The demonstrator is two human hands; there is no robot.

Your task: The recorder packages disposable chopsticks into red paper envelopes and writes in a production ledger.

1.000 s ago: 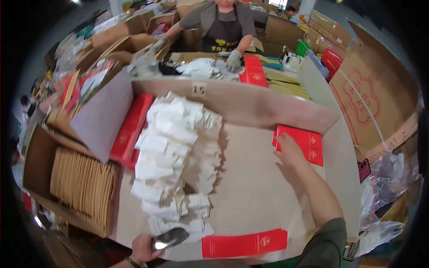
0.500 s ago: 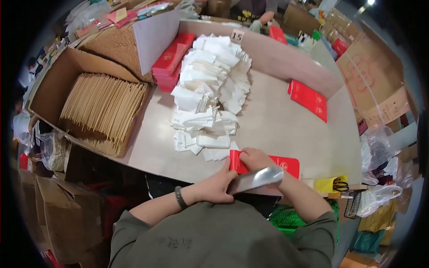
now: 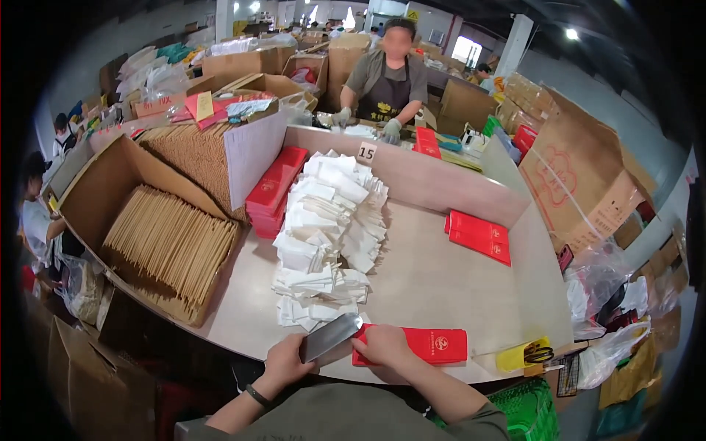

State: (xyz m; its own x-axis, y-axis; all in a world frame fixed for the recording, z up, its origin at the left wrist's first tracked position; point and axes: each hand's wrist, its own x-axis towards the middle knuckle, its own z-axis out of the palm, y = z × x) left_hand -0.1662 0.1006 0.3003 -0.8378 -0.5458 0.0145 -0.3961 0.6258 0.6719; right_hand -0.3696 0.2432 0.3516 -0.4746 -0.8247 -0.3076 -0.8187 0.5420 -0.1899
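Red envelope (image 3: 426, 345) lies flat at the near edge of the table (image 3: 434, 287), just in front of the person. The right hand (image 3: 384, 344) presses down on its left end with the fingers spread flat, holding nothing else. The left hand (image 3: 288, 361) is closed around a flat metal blade (image 3: 331, 336) (a broad, shiny scraper-like tool), whose tip reaches toward the envelope's left end, just beside the right hand. Half a second ago both hands were bunched together over the envelope, closer to the body; now they sit a little apart and the envelope shows nearly whole. The view has also lifted, bringing in a co-worker across the table. A heap of white paper pieces (image 3: 331, 235) lies just beyond the hands; a small stack of red envelopes (image 3: 479, 236) rests well apart, to the right.
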